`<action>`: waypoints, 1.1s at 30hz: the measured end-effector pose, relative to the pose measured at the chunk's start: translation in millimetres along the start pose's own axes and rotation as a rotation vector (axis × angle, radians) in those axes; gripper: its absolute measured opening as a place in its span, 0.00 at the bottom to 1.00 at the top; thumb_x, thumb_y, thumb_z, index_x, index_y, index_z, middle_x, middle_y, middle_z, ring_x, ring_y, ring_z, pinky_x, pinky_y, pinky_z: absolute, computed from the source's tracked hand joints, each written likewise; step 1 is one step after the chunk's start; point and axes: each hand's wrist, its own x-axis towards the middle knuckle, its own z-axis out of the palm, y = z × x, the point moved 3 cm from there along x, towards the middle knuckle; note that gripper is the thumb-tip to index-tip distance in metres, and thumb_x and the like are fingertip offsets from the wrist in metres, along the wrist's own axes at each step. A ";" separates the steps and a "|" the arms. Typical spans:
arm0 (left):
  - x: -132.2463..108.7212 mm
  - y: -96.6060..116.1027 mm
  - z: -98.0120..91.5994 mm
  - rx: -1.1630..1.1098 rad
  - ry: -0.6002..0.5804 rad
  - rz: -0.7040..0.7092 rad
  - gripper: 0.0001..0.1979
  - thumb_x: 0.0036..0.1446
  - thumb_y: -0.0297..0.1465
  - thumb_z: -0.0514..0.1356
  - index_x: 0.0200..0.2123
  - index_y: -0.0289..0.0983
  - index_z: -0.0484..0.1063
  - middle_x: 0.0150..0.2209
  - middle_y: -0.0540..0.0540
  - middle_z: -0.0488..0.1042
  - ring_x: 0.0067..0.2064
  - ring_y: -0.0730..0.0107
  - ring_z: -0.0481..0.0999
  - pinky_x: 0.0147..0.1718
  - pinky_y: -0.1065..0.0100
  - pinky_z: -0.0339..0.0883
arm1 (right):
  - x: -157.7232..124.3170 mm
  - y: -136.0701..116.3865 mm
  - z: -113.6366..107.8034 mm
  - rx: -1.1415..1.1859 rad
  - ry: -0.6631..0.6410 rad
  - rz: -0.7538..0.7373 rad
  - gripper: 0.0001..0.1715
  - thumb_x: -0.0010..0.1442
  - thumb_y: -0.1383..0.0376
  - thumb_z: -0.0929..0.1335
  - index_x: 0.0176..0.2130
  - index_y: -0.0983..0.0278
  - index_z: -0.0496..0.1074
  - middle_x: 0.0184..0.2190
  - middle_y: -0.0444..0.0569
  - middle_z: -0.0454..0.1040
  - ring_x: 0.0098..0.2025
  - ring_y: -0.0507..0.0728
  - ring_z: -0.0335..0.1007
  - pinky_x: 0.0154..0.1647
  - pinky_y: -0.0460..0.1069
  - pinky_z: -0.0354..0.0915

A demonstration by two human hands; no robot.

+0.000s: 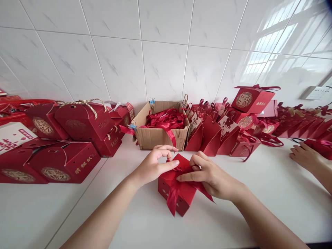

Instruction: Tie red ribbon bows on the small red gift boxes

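Note:
A small red gift box (184, 197) stands on the white table in front of me, turned with a corner towards me. Dark red satin ribbon (173, 199) is tied over its top, and two loose tails hang down its sides. My left hand (153, 166) is at the far left of the knot, its thumb and curled fingers closing on the ribbon. From the right, my right hand (211, 176) pinches the ribbon beside the knot, index finger laid across the lid. The knot itself is partly hidden by my fingers.
Behind the box stands a cardboard box (162, 138) full of red ribbons, with blue binder clips. Stacked red gift boxes (85, 122) fill the left. Red tagged boxes (211, 133) line the wall on the right. Another person's hand (303, 155) rests at far right.

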 end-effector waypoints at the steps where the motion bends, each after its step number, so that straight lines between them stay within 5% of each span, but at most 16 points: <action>1: 0.0 0.0 0.0 -0.022 -0.020 -0.018 0.15 0.52 0.40 0.62 0.21 0.39 0.64 0.54 0.47 0.69 0.61 0.53 0.60 0.61 0.50 0.47 | -0.2 0.2 0.0 0.004 -0.004 0.008 0.22 0.65 0.71 0.60 0.51 0.55 0.74 0.31 0.48 0.58 0.34 0.55 0.51 0.37 0.50 0.59; 6: -1.0 3.1 0.3 -0.156 -0.100 -0.061 0.13 0.53 0.41 0.61 0.23 0.39 0.70 0.56 0.45 0.68 0.61 0.53 0.62 0.61 0.51 0.48 | -0.8 1.1 -0.2 0.009 0.007 0.019 0.24 0.66 0.72 0.58 0.52 0.54 0.73 0.31 0.49 0.58 0.34 0.55 0.52 0.37 0.51 0.59; 13: -0.5 4.1 0.1 -0.275 -0.102 -0.089 0.15 0.52 0.40 0.61 0.20 0.38 0.65 0.55 0.43 0.69 0.63 0.51 0.58 0.60 0.53 0.52 | 0.3 0.4 -0.5 -0.010 0.009 0.010 0.23 0.67 0.68 0.58 0.57 0.55 0.68 0.32 0.49 0.58 0.34 0.55 0.51 0.38 0.52 0.59; 21: 0.3 0.6 3.2 -0.142 0.009 -0.042 0.15 0.52 0.38 0.63 0.23 0.38 0.61 0.57 0.48 0.67 0.61 0.55 0.59 0.61 0.51 0.46 | 2.4 -4.8 -1.4 -0.066 -0.045 0.037 0.22 0.67 0.68 0.59 0.55 0.52 0.70 0.31 0.48 0.57 0.35 0.55 0.50 0.38 0.51 0.58; 33: 4.1 0.2 -0.2 -0.022 0.057 -0.012 0.16 0.52 0.41 0.62 0.22 0.39 0.61 0.57 0.44 0.66 0.62 0.50 0.57 0.61 0.48 0.45 | 4.3 -9.3 -4.8 -0.091 -0.131 0.047 0.23 0.66 0.69 0.59 0.55 0.52 0.70 0.31 0.48 0.57 0.34 0.56 0.49 0.38 0.51 0.55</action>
